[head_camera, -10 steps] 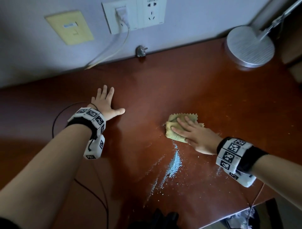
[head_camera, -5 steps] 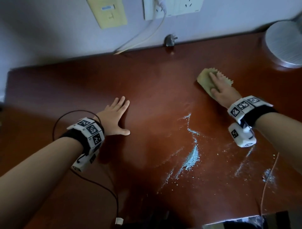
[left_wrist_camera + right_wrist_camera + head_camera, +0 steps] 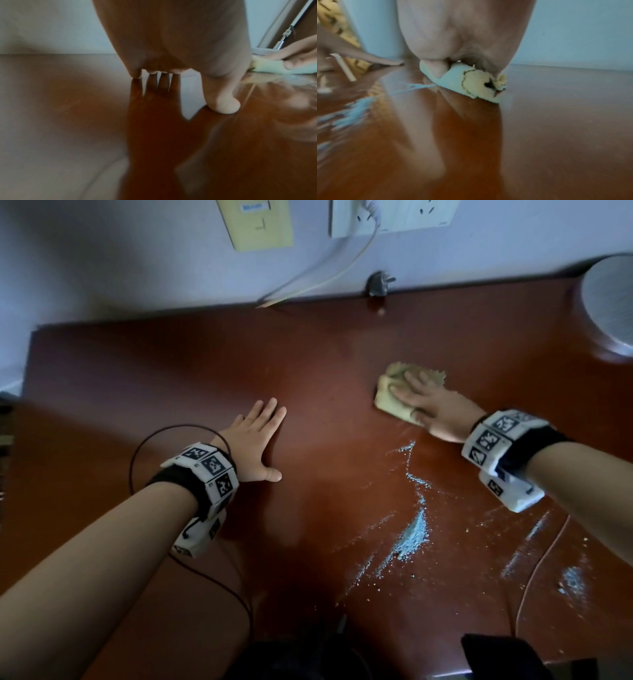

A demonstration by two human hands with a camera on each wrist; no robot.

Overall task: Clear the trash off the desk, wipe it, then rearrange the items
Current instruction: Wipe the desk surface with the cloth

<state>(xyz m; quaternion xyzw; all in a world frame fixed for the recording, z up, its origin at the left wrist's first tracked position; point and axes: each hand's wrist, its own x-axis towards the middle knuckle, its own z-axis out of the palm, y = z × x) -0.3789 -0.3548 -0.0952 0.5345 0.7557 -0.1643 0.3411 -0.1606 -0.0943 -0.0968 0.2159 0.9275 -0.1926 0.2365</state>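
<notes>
Right hand (image 3: 433, 409) presses a folded yellow cloth (image 3: 394, 402) flat-fingered on the bench (image 3: 325, 354); left hand (image 3: 255, 445) lies flat, holding nothing. The lamp base (image 3: 608, 306) beyond the right fingers is cut off.

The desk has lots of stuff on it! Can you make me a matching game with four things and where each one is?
Things:
1. cloth
2. left hand
3. blue powder
4. dark plug

Places:
A. at the back edge of the desk, by the wall
B. spilled on the desk, nearer the person than the cloth
C. flat on bare wood, holding nothing
D. under the right hand

Pairs: 1-D, 2-C, 3-B, 4-A
</notes>
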